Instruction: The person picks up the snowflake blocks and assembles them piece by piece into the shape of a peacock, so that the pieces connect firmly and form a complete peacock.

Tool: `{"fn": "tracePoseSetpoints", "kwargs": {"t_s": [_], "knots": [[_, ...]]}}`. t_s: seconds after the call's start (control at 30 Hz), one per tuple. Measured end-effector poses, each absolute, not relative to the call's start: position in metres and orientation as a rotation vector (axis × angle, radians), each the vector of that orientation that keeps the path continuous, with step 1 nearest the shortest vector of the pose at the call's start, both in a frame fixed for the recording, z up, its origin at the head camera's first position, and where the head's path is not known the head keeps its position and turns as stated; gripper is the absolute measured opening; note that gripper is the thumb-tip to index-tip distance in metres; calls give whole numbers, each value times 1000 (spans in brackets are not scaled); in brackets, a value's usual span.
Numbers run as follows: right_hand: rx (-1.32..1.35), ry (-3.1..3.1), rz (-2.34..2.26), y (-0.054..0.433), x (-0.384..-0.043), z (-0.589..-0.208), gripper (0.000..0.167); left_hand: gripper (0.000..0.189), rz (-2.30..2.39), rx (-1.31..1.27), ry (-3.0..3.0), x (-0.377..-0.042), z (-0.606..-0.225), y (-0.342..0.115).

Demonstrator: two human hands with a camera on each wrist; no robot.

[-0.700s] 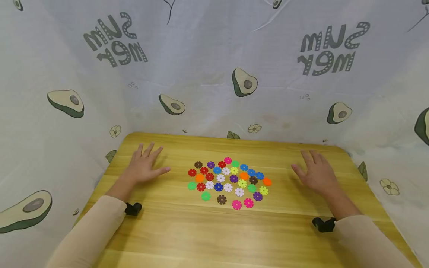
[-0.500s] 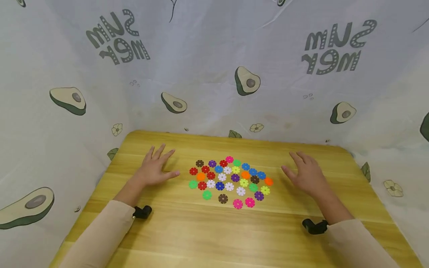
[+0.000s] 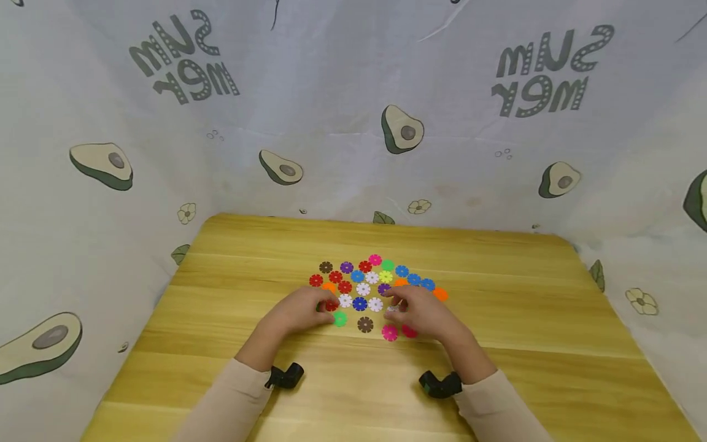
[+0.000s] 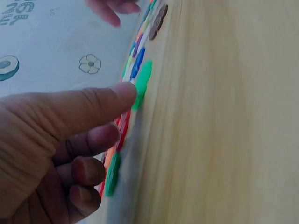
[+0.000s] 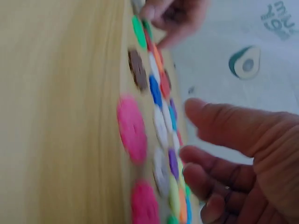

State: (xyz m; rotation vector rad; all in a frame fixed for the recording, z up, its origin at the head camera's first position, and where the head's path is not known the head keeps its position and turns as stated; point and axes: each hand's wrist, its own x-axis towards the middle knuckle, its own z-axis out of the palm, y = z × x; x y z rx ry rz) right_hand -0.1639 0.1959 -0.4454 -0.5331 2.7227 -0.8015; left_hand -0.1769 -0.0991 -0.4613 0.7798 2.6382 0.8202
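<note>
Flat, notched plastic discs in many colours, snowflake-shaped, lie in a cluster on the wooden table. My left hand (image 3: 298, 310) is over the cluster's left edge, fingers bent and apart from the thumb. Its thumb tip overlaps a green disc (image 4: 144, 77) in the left wrist view; a red disc (image 3: 331, 306) is partly hidden beneath the fingers. My right hand (image 3: 424, 312) hovers over the right part, covering several discs, with thumb and fingers apart and nothing between them. A brown disc (image 3: 365, 325), a dark blue disc (image 3: 359, 304) and a pink disc (image 3: 390, 333) lie between the hands.
The wooden table (image 3: 221, 362) reaches back to a white curtain (image 3: 331, 123) printed with avocados and lettering. A black wrist mount (image 3: 286, 376) sits at the left wrist, and another black mount (image 3: 440, 385) at the right.
Both hands have moved inward from the sides of the table to the cluster, and their spread fingers have bent. The discs in sight keep their places; the head view has shifted slightly.
</note>
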Motion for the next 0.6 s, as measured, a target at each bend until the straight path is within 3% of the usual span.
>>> {"fn": "tracePoseSetpoints", "kwargs": {"t_s": [0.4,0.6], "knots": [[-536,2696,-718,142,-157,-451,18,25,872,773,2584,-171,-469,-81],[-554,2743,-752,141,-159,-456,18,24,885,677,2646,-163,-471,-75]]}}
